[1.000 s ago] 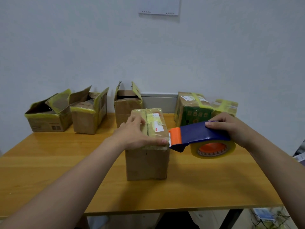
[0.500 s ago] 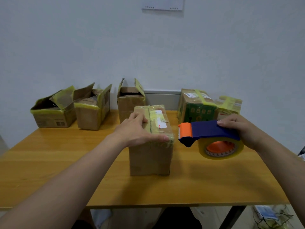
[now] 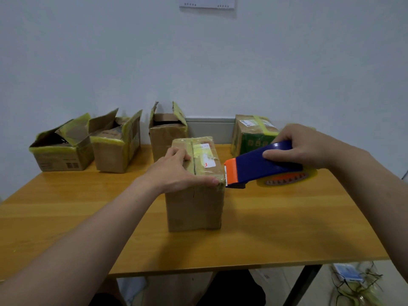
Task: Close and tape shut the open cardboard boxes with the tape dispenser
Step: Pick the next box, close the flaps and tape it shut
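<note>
Middle box [image 3: 194,208] on tabletop [image 3: 287,228], flaps down. Left hand [image 3: 176,173] lies flat on its lid, grip slack, fingers straight. Right hand [image 3: 304,146]: grip clamped round the tape dispenser [image 3: 254,166], orange end at the box's upper right edge. Behind-left: three open boxes [image 3: 114,151], contents too dark to read. Behind-right: taped box [image 3: 249,138].

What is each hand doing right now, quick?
Left hand: open, pressing flat on top of the box.
Right hand: closed around the tape dispenser, holding it beside the box.
</note>
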A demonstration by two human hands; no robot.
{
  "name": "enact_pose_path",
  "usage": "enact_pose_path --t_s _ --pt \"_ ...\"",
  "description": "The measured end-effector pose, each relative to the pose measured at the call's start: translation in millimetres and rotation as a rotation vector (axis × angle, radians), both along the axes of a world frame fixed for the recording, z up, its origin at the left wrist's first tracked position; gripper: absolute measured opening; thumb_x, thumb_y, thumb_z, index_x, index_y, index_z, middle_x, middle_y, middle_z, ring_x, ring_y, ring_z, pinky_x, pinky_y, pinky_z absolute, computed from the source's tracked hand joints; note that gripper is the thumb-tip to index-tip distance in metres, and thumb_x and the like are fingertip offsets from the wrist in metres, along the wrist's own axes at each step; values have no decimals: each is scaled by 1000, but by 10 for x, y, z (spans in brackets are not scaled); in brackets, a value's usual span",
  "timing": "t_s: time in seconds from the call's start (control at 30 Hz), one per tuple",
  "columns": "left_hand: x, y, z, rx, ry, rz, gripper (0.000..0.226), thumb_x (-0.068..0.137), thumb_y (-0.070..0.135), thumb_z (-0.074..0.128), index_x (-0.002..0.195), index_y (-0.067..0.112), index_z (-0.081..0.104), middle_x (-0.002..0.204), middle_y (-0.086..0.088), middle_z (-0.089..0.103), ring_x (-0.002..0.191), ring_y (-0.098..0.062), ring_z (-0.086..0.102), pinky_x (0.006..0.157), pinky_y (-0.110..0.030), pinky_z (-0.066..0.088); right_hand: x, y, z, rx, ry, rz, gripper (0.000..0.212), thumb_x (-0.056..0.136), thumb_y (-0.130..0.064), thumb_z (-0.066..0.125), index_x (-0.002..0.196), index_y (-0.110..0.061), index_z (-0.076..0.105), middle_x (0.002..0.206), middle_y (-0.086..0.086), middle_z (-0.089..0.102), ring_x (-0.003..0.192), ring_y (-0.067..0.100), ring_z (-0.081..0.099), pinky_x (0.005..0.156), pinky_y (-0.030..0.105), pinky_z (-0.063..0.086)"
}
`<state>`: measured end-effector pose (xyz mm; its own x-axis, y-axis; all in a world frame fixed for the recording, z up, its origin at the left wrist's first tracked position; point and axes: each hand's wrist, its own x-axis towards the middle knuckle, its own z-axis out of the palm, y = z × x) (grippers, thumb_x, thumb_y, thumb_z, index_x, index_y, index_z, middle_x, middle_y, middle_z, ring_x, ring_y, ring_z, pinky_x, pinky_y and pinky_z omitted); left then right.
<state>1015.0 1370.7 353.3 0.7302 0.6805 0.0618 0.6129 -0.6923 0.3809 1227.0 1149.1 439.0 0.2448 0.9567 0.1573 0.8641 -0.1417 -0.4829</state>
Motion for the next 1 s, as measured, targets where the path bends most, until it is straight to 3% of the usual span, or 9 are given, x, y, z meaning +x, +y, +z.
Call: enact_pose_path --t_s 0.1,0.17,0.33,0.53,0.6,0.67,0.73,0.83,1.0 --pt "-22 9 21 -9 7 -9 147 26 114 45 146 28 39 147 6 36 125 -19 47 99 -46 53 -14 2 94 -63 -102 44 39 81 -58 75 82 -19 73 69 -5 73 64 10 69 57 29 53" --pt "-42 8 37 -14 13 -16 146 29 113 46 147 28 38 148 6 35 125 -18 46 101 -45 51 77 -93 80 -98 -138 21 34 83 -52 73 77 -18 74 67 -5 72 61 10 68 59 33 53" --pt "-34 -8 50 -48 10 -17 142 32 111 51 147 28 38 149 6 33 125 -18 46 100 -43 49 306 -373 -43 -70 -129 -81 48 74 -64 64 85 -18 77 72 -5 74 67 12 70 63 38 58" --pt "-51 -13 59 32 74 -32 140 36 115 40 146 28 37 150 4 36 126 -21 47 101 -48 49 192 -207 -118 180 6 -91 41 82 -56 70 74 -16 73 62 0 70 56 12 64 57 32 47" --pt "-52 -16 57 124 94 -21 135 38 117 31 142 31 41 150 3 42 128 -22 47 104 -52 46 118 -102 -151 269 77 -76 49 81 -62 74 74 -13 73 64 6 70 60 21 66 56 39 48" --pt "-64 -66 40 265 50 -17 123 45 115 26 135 35 50 147 7 49 131 -20 47 107 -50 42 67 5 -210 402 125 -113 55 78 -61 68 71 -8 73 64 13 68 61 32 63 56 42 46" --pt "-95 -157 -14 416 -83 -91 99 62 107 31 130 41 59 142 14 56 132 -15 47 107 -45 40 21 118 -288 544 203 -172 54 80 -54 66 67 -1 69 58 11 65 54 28 58 53 33 41" --pt "-170 -207 -156 462 -255 -356 59 87 77 46 133 44 65 137 21 63 128 -6 53 104 -40 49 -77 321 -426 696 333 -218 57 87 -47 68 69 8 67 63 24 63 59 39 58 56 33 39" --pt "-356 -14 -304 436 -339 -540 45 98 64 49 139 48 59 141 30 56 137 11 45 107 -23 44 -338 616 -521 825 460 -238 45 98 -34 65 75 5 71 60 3 66 57 11 60 52 24 42"
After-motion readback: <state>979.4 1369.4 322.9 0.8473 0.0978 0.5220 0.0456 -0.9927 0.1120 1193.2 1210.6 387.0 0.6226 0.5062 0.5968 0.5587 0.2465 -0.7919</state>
